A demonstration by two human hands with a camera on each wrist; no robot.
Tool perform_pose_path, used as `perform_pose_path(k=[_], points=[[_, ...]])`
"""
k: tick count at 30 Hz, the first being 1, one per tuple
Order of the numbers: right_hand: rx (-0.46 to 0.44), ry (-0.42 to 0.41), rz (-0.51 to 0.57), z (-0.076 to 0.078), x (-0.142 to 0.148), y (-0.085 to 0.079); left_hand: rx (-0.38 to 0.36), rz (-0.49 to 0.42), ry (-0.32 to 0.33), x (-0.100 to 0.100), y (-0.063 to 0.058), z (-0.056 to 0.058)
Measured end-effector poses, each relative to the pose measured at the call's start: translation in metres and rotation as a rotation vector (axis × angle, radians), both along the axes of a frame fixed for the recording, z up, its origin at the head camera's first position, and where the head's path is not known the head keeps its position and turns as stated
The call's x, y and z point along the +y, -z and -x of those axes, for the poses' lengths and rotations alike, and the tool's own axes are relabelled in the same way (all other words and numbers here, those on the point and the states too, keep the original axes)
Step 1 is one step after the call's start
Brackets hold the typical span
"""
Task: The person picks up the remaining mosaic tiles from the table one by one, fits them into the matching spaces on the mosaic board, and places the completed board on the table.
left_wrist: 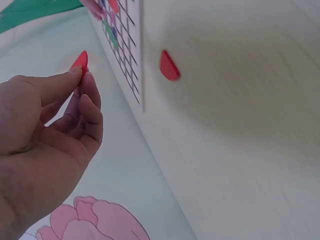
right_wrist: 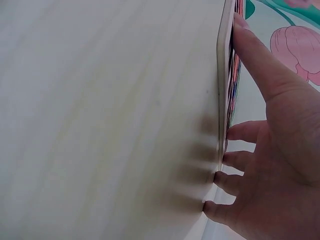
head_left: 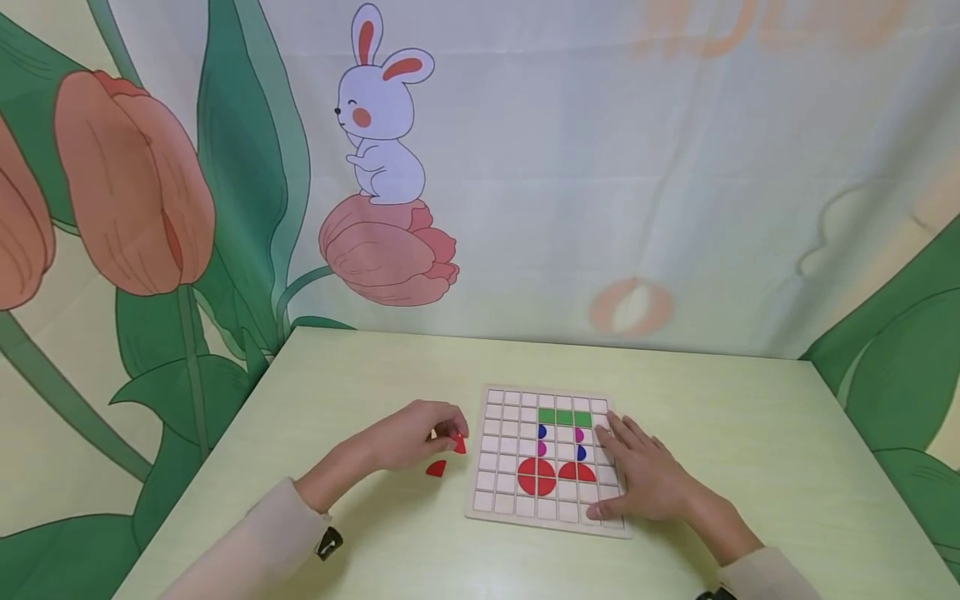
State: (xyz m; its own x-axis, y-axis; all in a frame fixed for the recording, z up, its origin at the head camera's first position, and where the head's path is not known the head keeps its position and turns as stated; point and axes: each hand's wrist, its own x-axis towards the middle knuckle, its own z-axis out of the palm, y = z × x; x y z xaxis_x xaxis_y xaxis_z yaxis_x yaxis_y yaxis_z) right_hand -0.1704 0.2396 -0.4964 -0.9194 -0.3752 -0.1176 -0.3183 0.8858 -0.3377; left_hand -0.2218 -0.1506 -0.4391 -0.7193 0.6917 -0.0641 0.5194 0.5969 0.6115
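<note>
My left hand pinches a red quarter-circle piece between thumb and fingertips, just left of the board. In the left wrist view the red piece stands tilted at the fingertips. A second red quarter-circle piece lies on the table below that hand. The square wooden grid board carries a green row, small blue and magenta half-circles, a full red circle and a red half-circle. My right hand rests with spread fingers on the board's right edge, thumb near its lower corner.
The pale table spreads around the board. A hanging cloth printed with tulips and a rabbit stands behind its far edge. Dark bands show at the sleeve cuffs.
</note>
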Motion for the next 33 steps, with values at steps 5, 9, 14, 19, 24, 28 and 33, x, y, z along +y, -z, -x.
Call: perform_pose_path(k=[5, 9, 14, 19, 24, 28, 33], points=[[-0.001, -0.003, 0.006, 0.000, 0.001, 0.001, -0.004, -0.055, 0.001, 0.023, -0.004, -0.003], [-0.004, -0.006, 0.012, -0.001, 0.001, 0.001, 0.002, -0.081, 0.039, 0.042, 0.003, -0.005], [-0.003, -0.002, 0.011, -0.001, 0.001, -0.001, -0.017, -0.087, 0.036, 0.073, 0.012, -0.010], [-0.010, -0.005, 0.016, -0.001, 0.001, 0.000, -0.001, -0.071, 0.002, 0.101, 0.022, -0.016], [0.002, -0.009, 0.012, -0.002, 0.002, 0.000, 0.003, -0.094, 0.003, 0.122, 0.029, -0.020], [0.008, -0.014, 0.007, -0.001, 0.002, 0.000, 0.003, -0.091, -0.007, 0.134, 0.032, -0.022], [0.007, -0.015, 0.002, 0.000, 0.002, 0.000, 0.032, -0.051, -0.022, 0.145, 0.035, -0.022]])
